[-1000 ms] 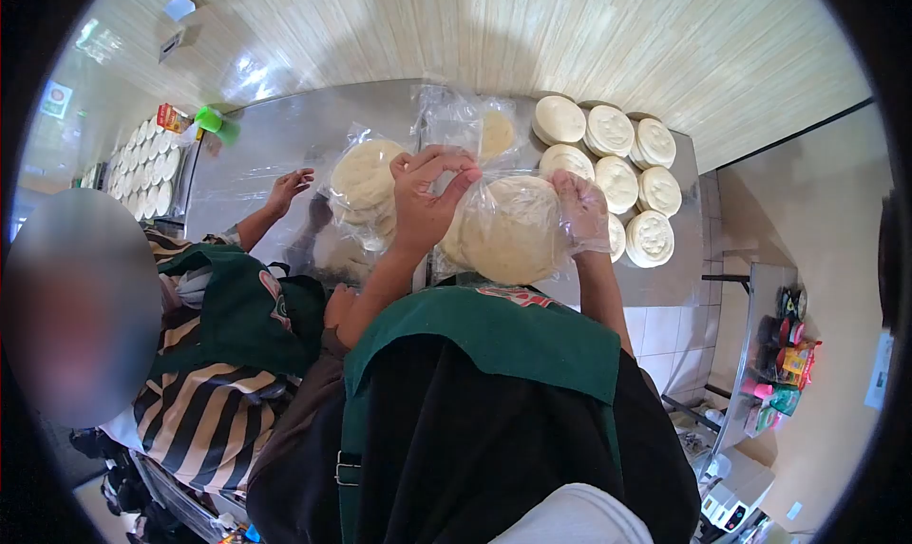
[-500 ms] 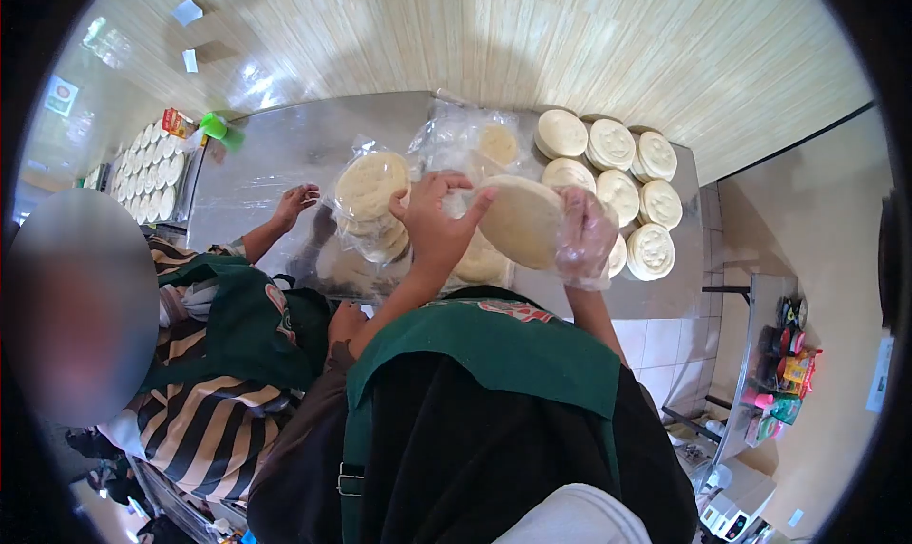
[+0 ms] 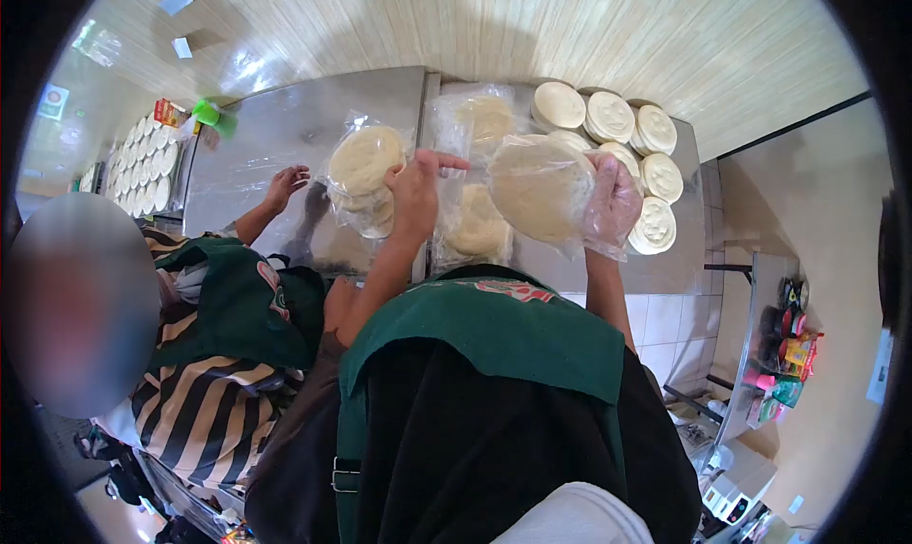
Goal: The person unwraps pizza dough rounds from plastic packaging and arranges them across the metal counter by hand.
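Observation:
My right hand (image 3: pixel 613 202) is closed on the edge of a flat dough round (image 3: pixel 537 188), lifted above the table, with clear plastic film over both the dough and my fingers. My left hand (image 3: pixel 416 194) is open to its left, index finger stretched toward the loose plastic. Just left of that hand lies a stack of bagged dough rounds (image 3: pixel 366 169). Below the held piece, another dough round (image 3: pixel 475 226) rests on plastic. A further round (image 3: pixel 489 118) lies under film (image 3: pixel 446 116) at the back.
Several stacks of pale dough rounds (image 3: pixel 610 116) stand at the right of the metal table (image 3: pixel 275 116). At left, a co-worker's hand (image 3: pixel 285 188) hovers over the table. A green cup (image 3: pixel 206 112) and a tray of rounds (image 3: pixel 142 169) are beyond. A side shelf (image 3: pixel 750 344) stands right.
My left hand has moved left, away from the held dough round. Plastic film now covers the dough's face, and my right hand has shifted slightly right with it.

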Tool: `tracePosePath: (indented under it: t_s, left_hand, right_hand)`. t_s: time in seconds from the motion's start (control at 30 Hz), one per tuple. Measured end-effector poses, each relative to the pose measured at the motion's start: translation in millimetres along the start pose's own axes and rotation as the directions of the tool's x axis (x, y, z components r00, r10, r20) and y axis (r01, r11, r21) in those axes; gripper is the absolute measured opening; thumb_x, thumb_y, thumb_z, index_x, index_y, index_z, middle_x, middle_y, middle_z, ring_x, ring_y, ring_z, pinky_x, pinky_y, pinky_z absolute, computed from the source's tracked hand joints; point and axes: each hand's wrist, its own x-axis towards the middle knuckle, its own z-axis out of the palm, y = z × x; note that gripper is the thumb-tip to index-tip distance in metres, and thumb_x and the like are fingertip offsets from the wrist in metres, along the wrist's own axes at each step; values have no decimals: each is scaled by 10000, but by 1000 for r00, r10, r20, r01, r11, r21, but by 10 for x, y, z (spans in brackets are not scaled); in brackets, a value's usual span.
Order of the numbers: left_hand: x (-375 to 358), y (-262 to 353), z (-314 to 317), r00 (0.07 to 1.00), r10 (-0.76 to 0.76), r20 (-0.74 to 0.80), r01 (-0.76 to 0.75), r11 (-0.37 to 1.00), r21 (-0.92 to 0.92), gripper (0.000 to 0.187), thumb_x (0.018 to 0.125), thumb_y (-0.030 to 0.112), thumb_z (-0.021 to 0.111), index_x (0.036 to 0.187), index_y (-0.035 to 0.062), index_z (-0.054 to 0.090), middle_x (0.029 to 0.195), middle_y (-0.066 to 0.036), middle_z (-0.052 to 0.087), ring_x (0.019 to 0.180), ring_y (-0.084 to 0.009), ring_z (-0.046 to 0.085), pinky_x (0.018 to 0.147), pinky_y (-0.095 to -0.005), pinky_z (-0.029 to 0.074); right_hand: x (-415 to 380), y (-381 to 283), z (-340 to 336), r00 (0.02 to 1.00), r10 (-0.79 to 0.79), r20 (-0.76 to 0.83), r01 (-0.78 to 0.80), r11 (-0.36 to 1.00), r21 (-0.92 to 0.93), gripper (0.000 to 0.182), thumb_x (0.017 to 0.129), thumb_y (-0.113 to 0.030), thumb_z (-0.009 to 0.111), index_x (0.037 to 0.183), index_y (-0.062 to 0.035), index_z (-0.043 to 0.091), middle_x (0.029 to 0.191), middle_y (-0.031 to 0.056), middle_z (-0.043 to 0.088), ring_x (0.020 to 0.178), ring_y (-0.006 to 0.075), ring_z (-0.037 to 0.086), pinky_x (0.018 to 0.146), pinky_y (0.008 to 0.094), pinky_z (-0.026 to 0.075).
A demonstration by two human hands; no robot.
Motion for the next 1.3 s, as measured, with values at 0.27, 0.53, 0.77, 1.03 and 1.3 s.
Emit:
tracePosePath:
  t_s: [0.27, 0.53, 0.77, 1.03, 1.3]
  left_hand:
    - [-52, -35, 226, 998, 66, 10, -64, 908, 414, 214, 788, 364, 727, 788, 151, 705, 869, 26, 658, 922, -163, 587, 979, -473, 184]
    - [68, -222, 67, 958, 114, 262, -131, 990, 48, 192, 853, 362, 646, 808, 186, 706, 841, -7, 642, 913, -190, 585, 991, -516, 159]
    - [73, -191, -10, 923, 68, 380, -229, 888, 398, 170, 850, 356, 645, 818, 205, 717, 906, -12, 657, 959, -199, 588, 1006, -526, 173]
    - [343, -494, -706, 930, 48, 366, 27, 980, -196, 290, 897, 382, 617, 855, 115, 722, 948, -72, 677, 887, -141, 574, 946, -355, 359]
    - [-208, -165, -262, 958, 84, 273, -89, 996, 5, 236, 912, 264, 622, 860, 50, 706, 818, -65, 642, 761, -145, 568, 799, -290, 420]
  right_hand:
    - [-71, 57, -11, 982, -189, 6, 187, 966, -177, 345, 998, -245, 485, 889, 23, 674, 768, 68, 665, 706, 105, 584, 666, 265, 479]
    - [201, 398, -335, 980, 193, -46, -188, 977, 99, 330, 991, -232, 508, 866, 15, 687, 775, 28, 656, 713, 81, 561, 671, 242, 465]
    - [327, 414, -284, 972, 234, 30, -236, 960, 150, 287, 983, -238, 522, 902, -2, 665, 835, 26, 656, 767, 106, 579, 738, 265, 478]
    - [252, 355, 277, 954, 280, 106, -295, 941, 169, 347, 1001, -285, 486, 928, -4, 675, 773, 2, 646, 691, 73, 557, 651, 237, 464]
    - [-7, 532, 134, 916, 338, 217, -312, 939, -146, 331, 988, -277, 510, 956, 13, 667, 852, 44, 668, 789, 120, 595, 735, 274, 473]
